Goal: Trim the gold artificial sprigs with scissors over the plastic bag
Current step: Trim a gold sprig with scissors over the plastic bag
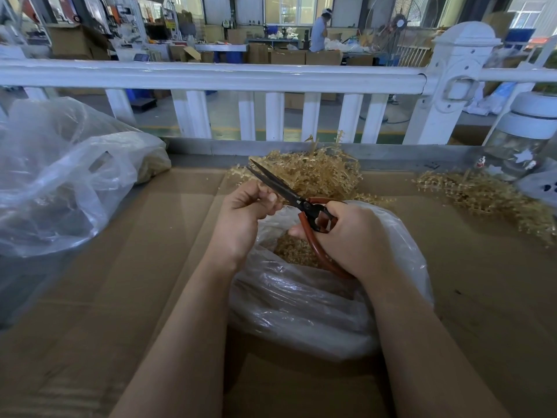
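Head view: right hand (349,236) grips scissors (289,194) (blades parted); left hand (247,203) pinches a sprig (241,173) over the bag (301,303), mid-bench; no legible writing.

**Count of things on the cardboard work surface**

Two hands are in view: a left hand (245,203) and a right hand (346,236). There is one pair of scissors (289,194), with two dark blades and two red-brown handle loops. Two clear plastic bags show: one bag (301,300) under the hands and one larger bag (60,173) at the left. Loose gold sprigs lie in two heaps, a middle heap (313,173) and a right heap (488,197); single sprigs are too tangled to count. One glass jar (518,146) stands at the right. One person (319,31) stands far behind one white railing (211,75).
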Demonstrator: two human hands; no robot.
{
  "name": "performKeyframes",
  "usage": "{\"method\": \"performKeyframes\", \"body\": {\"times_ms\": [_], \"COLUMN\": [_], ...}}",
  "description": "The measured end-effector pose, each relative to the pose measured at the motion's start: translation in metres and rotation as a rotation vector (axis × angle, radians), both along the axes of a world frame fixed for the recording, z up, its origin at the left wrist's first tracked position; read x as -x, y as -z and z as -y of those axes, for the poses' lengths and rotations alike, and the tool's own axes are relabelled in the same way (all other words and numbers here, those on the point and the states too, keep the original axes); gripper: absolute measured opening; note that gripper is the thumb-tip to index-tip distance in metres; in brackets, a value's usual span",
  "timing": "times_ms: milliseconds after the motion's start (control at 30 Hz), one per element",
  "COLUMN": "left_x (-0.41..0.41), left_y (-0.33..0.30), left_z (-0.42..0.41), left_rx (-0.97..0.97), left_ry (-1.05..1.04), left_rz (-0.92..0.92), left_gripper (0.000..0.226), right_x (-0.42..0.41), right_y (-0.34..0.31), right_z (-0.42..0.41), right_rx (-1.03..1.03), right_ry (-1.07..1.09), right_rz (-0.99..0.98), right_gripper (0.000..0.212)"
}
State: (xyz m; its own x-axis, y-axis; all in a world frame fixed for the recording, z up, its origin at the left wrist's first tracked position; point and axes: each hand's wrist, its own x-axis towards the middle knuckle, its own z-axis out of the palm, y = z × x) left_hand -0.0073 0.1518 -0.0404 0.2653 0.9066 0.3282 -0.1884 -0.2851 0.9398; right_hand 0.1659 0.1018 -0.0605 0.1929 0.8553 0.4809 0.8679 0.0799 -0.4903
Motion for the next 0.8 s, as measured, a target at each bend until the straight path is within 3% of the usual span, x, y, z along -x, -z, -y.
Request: {"method": "performKeyframes", "body": {"times_ms": [100,167,333,433,667,800], "left_x": [0.001,0.001,-0.004,-0.006,-0.007,-0.006], "left_y": [0.002,0.004,0.006,0.006,0.005,0.005], "left_z": [-0.002,-0.004,0.000,0.002,0.004,0.004], "left_rx": [0.028,0.038,0.078,0.090,0.079,0.048], "left_ry": [-0.027,-0.027,0.031,0.047,0.084,0.101], "left_rz": [-0.026,-0.055,-0.077,-0.075,-0.074,-0.084], "left_gripper": [0.022,0.016,0.005,0.015,0.015,0.015], "right_x": [0.001,0.004,0.014,0.013,0.010,0.008], "right_y": [0.001,-0.001,-0.009,-0.012,-0.015,-0.013], "right_z": [0.000,-0.001,-0.002,0.001,0.003,0.002], "right_rx": [0.060,0.095,0.123,0.112,0.139,0.146], "right_ry": [-0.017,-0.062,-0.174,-0.193,-0.166,-0.181], "right_rz": [-0.051,-0.196,-0.624,-0.763,-0.801,-0.792], "right_gripper": [0.070,0.067,0.037,0.027,0.021,0.034]}}
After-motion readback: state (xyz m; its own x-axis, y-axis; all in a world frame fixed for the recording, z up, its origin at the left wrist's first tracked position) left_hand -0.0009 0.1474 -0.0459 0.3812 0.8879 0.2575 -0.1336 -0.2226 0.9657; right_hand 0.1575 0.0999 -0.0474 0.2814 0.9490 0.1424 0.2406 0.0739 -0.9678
